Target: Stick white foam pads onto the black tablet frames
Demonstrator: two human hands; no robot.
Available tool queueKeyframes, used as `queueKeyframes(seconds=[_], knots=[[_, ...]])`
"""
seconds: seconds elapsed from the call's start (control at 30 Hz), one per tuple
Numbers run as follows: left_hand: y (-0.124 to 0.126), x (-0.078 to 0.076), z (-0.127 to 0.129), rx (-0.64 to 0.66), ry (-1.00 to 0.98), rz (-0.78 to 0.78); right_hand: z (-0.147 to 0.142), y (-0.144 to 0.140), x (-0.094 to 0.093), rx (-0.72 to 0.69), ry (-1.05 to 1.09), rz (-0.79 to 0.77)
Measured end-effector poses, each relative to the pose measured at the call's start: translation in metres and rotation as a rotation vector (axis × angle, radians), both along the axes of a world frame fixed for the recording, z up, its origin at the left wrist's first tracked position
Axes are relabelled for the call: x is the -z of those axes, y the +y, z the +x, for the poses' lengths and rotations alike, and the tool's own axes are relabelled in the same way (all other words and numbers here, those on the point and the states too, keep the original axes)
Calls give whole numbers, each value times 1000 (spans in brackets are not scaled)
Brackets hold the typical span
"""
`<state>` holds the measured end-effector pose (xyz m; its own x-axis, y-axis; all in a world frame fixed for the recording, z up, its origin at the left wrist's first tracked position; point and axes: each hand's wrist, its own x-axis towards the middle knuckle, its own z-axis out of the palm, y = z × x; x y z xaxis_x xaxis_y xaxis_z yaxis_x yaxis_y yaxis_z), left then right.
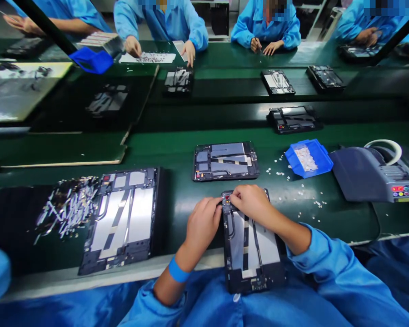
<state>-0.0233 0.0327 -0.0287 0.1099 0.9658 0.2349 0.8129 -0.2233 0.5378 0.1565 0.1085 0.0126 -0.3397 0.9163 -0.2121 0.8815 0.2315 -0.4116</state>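
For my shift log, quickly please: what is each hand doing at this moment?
Left hand: fingers curled on the upper left edge of the opened tablet.
Right hand: fingertips pressing on the tablet's top end; anything pinched cannot be told.

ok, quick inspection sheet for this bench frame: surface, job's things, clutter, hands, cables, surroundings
surface: green conveyor belt, dark mat at left.
job's things: open tablet chassis at the near edge, half over the lap.
clutter: second chassis, third chassis, blue parts bin, loose white bits around it, strip pile.
hands: left hand and right hand both press the chassis top edge.
cables: nothing seen.
surroundings: tape dispenser; co-workers in blue across the belt.
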Motion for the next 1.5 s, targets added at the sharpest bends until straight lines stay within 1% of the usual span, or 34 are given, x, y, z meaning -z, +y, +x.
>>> queueKeyframes(seconds=[0.1,0.2,0.37,0.47,0.53,0.6,0.63,0.73,0.8,0.83,0.9,0.97,1.0,1.07,1.13,1.2,1.3,1.4,1.47,1.5], knots=[[-3,2,-1,37,132,50,-2,0,-2,-5,-53,-6],[-2,-1,-3,86,291,63,-3,1,-5,-6,-87,-39],[2,-12,-7,121,525,24,-2,4,-8,-37,-97,-47],[0,-21,-2,166,664,-26,0,5,-6,-61,-83,-39],[0,-29,5,183,729,-52,5,4,1,-87,-46,1],[0,-35,13,201,761,-57,14,0,11,-141,36,96],[1,-38,16,212,766,-57,20,-2,17,-191,90,160],[5,-40,12,239,717,-85,37,-11,32,-388,203,355],[9,-38,1,231,605,-119,43,-17,37,-498,180,443],[12,-37,-5,223,525,-131,44,-19,37,-532,143,474],[18,-35,-14,178,340,-134,42,-21,33,-579,55,509],[25,-36,-17,106,183,-134,40,-20,27,-610,-17,513],[29,-38,-16,73,138,-149,39,-18,25,-622,-35,504],[38,-43,-8,36,110,-222,41,-15,25,-640,-9,468],[47,-48,1,36,115,-325,46,-11,30,-629,99,424],[58,-48,6,36,90,-411,52,-9,37,-596,239,393],[75,-38,6,73,-30,-565,61,-17,41,-546,408,412],[91,-28,2,122,-133,-711,77,-34,33,-451,525,459],[97,-27,1,158,-135,-728,98,-46,24,-336,568,481],[97,-29,2,176,-133,-722,112,-52,20,-255,581,495]])
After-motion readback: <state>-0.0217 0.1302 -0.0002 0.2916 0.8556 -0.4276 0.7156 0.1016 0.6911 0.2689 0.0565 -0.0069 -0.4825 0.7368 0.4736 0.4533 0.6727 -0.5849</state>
